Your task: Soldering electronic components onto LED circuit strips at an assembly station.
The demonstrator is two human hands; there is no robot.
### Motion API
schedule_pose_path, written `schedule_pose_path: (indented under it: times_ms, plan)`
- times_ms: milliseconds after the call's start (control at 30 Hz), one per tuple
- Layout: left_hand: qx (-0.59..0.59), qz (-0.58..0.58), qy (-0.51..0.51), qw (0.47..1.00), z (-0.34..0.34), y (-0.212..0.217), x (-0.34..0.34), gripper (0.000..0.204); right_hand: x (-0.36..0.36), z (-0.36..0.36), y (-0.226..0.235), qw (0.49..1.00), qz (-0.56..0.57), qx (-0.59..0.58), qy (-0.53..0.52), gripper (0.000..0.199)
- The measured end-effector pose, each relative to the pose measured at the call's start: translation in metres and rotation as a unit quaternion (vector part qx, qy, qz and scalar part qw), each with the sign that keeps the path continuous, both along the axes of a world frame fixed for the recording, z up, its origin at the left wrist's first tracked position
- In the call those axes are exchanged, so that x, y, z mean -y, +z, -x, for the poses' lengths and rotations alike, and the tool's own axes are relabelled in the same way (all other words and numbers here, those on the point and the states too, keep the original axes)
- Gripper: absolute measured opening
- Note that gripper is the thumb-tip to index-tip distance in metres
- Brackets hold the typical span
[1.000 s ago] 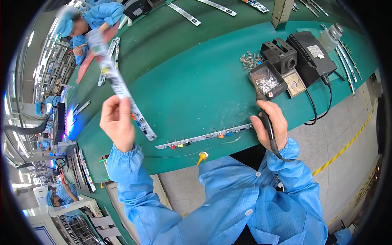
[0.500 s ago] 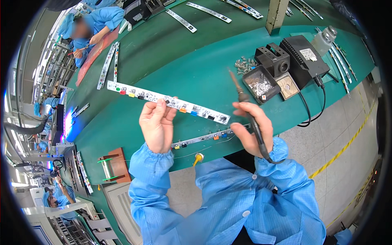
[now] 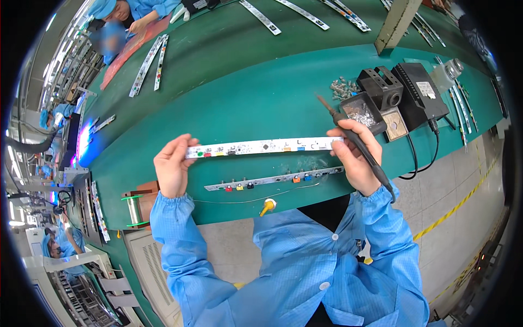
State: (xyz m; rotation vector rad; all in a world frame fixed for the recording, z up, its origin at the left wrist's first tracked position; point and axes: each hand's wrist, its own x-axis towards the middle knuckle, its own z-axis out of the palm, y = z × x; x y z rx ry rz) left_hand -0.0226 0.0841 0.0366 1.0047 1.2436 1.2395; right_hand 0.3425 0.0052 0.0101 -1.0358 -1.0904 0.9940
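Note:
A long white circuit board strip (image 3: 265,146) with small coloured parts is held level above the green bench mat. Its left end is pinched in my left hand (image 3: 173,166). My right hand (image 3: 358,163) grips the right end between thumb and finger. The same hand also holds a soldering iron (image 3: 367,154), whose tip points up and to the left, away from the strip. Just below lies a second circuit board strip (image 3: 272,179) on the mat. Between it and the bench edge runs a thin strand of solder wire (image 3: 248,201).
A solder spool (image 3: 134,211) sits left, near a yellow-tipped piece (image 3: 267,206) at the bench edge. At the right stand a black tray (image 3: 362,111), an iron holder (image 3: 381,87), a soldering station (image 3: 417,92) and a glass bottle (image 3: 447,75). A co-worker (image 3: 136,16) sits far left.
The strip has swung from slanted to nearly level. My left hand has shifted from its middle to its left end. My right hand has come to grip the right end, still holding the iron.

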Motion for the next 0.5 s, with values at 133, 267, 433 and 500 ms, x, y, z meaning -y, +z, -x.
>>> schedule_pose_path:
  times_ms: [133,267,433,500]
  plan:
    - [-0.184,-0.02,-0.04,0.982,-0.004,-0.021,0.013,0.018,-0.007,-0.002,-0.006,0.977,0.012,0.206,-0.048,0.041]
    - [-0.349,-0.119,-0.071,0.927,-0.005,-0.037,0.024,0.014,-0.007,0.002,-0.006,0.922,-0.069,0.374,-0.072,0.04]
    - [-0.49,-0.253,-0.054,0.832,-0.003,-0.044,0.015,0.012,-0.014,0.003,-0.011,0.899,-0.103,0.417,-0.082,0.035]
    - [-0.483,-0.225,-0.037,0.845,-0.003,-0.042,0.018,0.012,-0.02,0.002,-0.023,0.897,-0.167,0.399,-0.098,0.036]
